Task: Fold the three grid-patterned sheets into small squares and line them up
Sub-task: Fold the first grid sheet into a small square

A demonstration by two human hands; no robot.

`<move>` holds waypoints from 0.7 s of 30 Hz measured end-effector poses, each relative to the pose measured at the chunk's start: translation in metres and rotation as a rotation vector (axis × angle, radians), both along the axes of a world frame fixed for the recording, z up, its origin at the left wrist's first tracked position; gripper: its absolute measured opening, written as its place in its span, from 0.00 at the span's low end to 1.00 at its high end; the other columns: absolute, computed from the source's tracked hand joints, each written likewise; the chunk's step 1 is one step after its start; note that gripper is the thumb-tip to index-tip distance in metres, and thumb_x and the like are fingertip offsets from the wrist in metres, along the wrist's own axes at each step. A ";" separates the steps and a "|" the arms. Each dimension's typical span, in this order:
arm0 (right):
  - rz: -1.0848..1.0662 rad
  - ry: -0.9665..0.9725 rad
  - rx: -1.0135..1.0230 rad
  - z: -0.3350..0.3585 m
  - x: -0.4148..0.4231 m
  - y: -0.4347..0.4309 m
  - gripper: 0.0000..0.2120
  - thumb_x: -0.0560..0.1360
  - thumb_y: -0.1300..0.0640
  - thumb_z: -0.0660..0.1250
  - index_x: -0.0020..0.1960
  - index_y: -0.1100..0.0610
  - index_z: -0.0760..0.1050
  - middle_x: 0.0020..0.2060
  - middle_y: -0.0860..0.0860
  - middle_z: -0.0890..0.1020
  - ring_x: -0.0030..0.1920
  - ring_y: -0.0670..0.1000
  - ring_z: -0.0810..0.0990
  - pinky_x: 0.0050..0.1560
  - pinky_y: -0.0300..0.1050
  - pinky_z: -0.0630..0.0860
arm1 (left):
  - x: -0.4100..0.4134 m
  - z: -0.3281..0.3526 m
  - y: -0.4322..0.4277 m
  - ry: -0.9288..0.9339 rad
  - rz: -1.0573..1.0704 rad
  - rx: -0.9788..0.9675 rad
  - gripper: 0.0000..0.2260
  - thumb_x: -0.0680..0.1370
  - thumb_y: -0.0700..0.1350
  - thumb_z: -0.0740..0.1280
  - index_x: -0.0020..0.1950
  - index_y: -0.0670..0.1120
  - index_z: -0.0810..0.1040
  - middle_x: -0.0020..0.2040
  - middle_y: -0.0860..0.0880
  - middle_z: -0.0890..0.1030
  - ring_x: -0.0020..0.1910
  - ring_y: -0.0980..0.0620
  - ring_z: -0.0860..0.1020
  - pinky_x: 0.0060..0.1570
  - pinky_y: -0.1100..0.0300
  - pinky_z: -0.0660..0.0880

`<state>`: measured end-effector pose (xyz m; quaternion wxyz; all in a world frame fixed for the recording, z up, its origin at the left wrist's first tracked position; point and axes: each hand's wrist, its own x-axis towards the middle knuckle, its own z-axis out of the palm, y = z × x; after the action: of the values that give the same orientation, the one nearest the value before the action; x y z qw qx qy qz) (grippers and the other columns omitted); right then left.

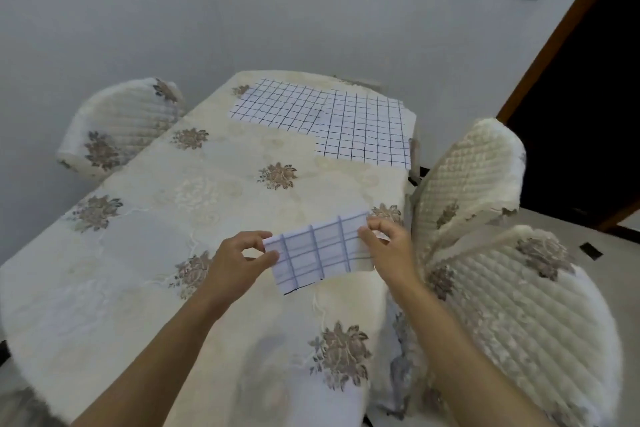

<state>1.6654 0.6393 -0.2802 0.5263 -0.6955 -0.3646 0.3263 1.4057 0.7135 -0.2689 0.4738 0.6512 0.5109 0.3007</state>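
While we face the cream floral-clothed table (138,253), our left hand (239,253) pinches the nine o'clock end of a folded white blue-gridded sheet (320,251) held over its five o'clock edge, and our right hand (388,246) pinches the three o'clock end. At twelve o'clock lie a flat white black-gridded sheet (277,106) and, overlapping it, a second flat gridded sheet (367,135).

A folded grid sheet (320,251) is raised in front; left flat sheet (277,104) and right flat sheet (367,135) overlap beyond.
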 end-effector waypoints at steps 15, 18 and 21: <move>0.408 0.041 -0.060 -0.026 0.036 0.192 0.03 0.75 0.52 0.68 0.44 0.48 0.80 0.57 0.44 0.79 0.54 0.52 0.79 0.55 0.58 0.78 | 0.047 -0.005 0.053 0.045 0.549 -0.071 0.12 0.73 0.43 0.74 0.32 0.47 0.76 0.56 0.55 0.81 0.57 0.56 0.78 0.50 0.61 0.70; 0.420 0.024 -0.061 -0.031 0.033 0.219 0.01 0.75 0.52 0.69 0.45 0.47 0.79 0.56 0.44 0.79 0.56 0.54 0.79 0.56 0.57 0.77 | 0.048 -0.013 0.070 0.035 0.589 -0.102 0.12 0.73 0.44 0.75 0.32 0.46 0.76 0.57 0.54 0.82 0.57 0.56 0.79 0.54 0.57 0.70; 0.427 -0.038 -0.080 -0.039 0.029 0.249 0.01 0.74 0.52 0.70 0.45 0.48 0.79 0.55 0.45 0.80 0.55 0.53 0.78 0.59 0.56 0.75 | 0.049 -0.025 0.089 0.016 0.603 -0.135 0.12 0.74 0.45 0.74 0.33 0.46 0.77 0.57 0.55 0.81 0.56 0.56 0.78 0.57 0.55 0.70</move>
<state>1.6944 0.8883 -0.3193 0.4102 -0.6287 -0.5004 0.4314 1.4544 0.8022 -0.2937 0.4014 0.4398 0.7036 0.3879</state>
